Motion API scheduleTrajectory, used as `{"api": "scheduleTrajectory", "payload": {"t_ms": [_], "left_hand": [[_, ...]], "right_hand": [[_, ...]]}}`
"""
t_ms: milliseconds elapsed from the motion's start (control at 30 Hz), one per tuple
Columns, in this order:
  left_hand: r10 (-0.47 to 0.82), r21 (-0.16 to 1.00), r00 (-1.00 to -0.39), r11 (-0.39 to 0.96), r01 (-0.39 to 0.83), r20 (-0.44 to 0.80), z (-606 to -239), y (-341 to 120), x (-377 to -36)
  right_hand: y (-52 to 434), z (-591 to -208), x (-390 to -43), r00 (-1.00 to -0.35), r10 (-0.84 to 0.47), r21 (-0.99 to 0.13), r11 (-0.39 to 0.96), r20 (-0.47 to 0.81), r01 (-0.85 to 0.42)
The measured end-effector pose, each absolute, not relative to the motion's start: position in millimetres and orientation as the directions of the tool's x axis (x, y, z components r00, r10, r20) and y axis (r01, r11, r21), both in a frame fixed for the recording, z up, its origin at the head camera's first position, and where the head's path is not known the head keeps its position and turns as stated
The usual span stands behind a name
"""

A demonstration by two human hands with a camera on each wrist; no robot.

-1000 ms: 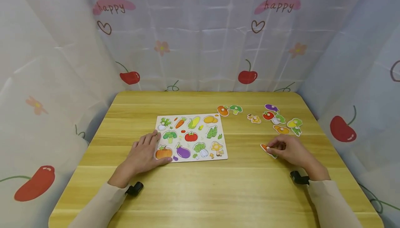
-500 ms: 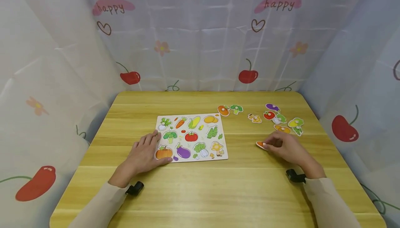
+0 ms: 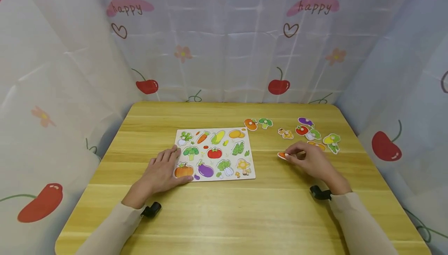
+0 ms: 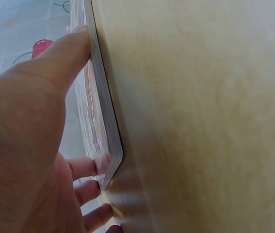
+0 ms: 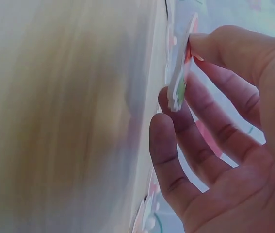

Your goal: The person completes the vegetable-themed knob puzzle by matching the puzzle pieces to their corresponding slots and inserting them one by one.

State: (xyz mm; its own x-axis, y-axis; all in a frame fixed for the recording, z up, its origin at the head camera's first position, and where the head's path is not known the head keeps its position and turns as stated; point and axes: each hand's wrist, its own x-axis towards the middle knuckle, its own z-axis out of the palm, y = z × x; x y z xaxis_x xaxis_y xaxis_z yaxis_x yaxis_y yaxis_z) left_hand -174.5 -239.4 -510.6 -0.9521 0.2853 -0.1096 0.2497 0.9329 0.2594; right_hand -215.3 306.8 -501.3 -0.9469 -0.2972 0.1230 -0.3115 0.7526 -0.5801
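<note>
A flat carrot-shaped puzzle piece (image 3: 282, 156) is pinched between the thumb and fingers of my right hand (image 3: 311, 162), to the right of the puzzle board. In the right wrist view the carrot piece (image 5: 180, 73) stands nearly edge-on, raised off the table, its green leafy end towards the lower fingers. My left hand (image 3: 159, 174) rests at the near left corner of the vegetable puzzle board (image 3: 226, 132), fingers spread along its left side and thumb on its front edge. The left wrist view shows the thumb (image 4: 62, 58) lying on the board's edge.
Pumpkin (image 3: 250, 124) and broccoli (image 3: 265, 123) pieces lie by the board's far right corner. Further right are mushroom (image 3: 287, 134), eggplant (image 3: 305, 121), tomato (image 3: 301, 130), cabbage (image 3: 313, 134), potato (image 3: 316, 145) and corn (image 3: 330, 138) pieces. A printed curtain (image 3: 224, 53) surrounds the wooden table (image 3: 224, 216).
My right hand has moved left and slightly away from me with the carrot piece, which has turned flatter in the head view. The left hand and board have stayed in place.
</note>
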Motion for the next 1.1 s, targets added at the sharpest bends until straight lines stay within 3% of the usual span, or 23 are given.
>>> {"api": "scheduleTrajectory", "payload": {"t_ms": [333, 1100], "left_hand": [[0.290, 0.271, -0.952, 0.928, 0.255, -0.099, -510.6, -239.4, -175.2], [0.294, 0.249, -0.947, 0.934, 0.256, -0.128, -505.9, -237.4, -173.6]], "right_hand": [[284.7, -499.4, -223.5, -0.907, -0.357, -0.624, 0.663, 0.222, -0.414], [242.9, -492.1, -244.0, -0.877, -0.414, -0.576, 0.665, 0.245, -0.475]]}}
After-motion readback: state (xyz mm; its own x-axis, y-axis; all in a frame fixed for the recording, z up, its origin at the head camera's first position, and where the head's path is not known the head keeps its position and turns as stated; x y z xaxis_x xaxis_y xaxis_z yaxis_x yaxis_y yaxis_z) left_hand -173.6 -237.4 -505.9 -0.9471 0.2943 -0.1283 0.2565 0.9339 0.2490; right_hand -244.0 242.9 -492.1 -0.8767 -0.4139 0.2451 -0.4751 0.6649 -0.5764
